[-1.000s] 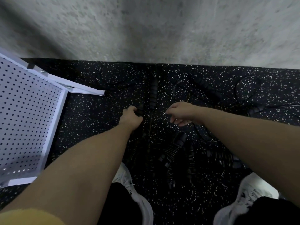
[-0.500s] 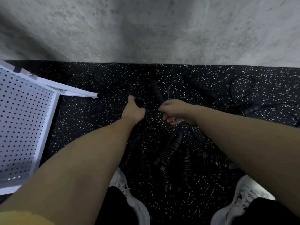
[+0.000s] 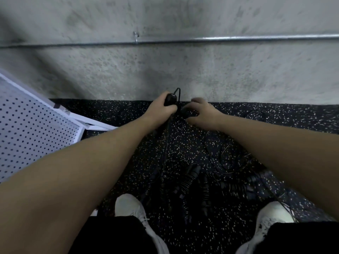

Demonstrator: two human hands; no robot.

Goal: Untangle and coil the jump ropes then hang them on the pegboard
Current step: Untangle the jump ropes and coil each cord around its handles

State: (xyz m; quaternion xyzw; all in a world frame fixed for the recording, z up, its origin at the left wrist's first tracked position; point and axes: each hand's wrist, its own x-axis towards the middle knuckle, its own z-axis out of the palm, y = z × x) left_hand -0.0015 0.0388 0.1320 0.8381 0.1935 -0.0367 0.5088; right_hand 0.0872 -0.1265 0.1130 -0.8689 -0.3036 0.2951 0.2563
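Down at six o'clock, two white sneakers (image 3: 135, 215) stand on the speckled black floor (image 3: 229, 125). Between them, just ahead, sits the tangle of jump ropes (image 3: 190, 182): black ribbed handles heaped together, thin dark cords looping out toward three o'clock. A single cord climbs from the pile toward twelve. Up there the left hand (image 3: 159, 109) has its fingers wrapped around a black handle (image 3: 170, 99), cord arching out of its top. The right hand (image 3: 203, 114), fingers curled, grips a second dark handle just beside. White pegboard (image 3: 31, 132) leans at nine o'clock; concrete wall (image 3: 183, 70) beyond.
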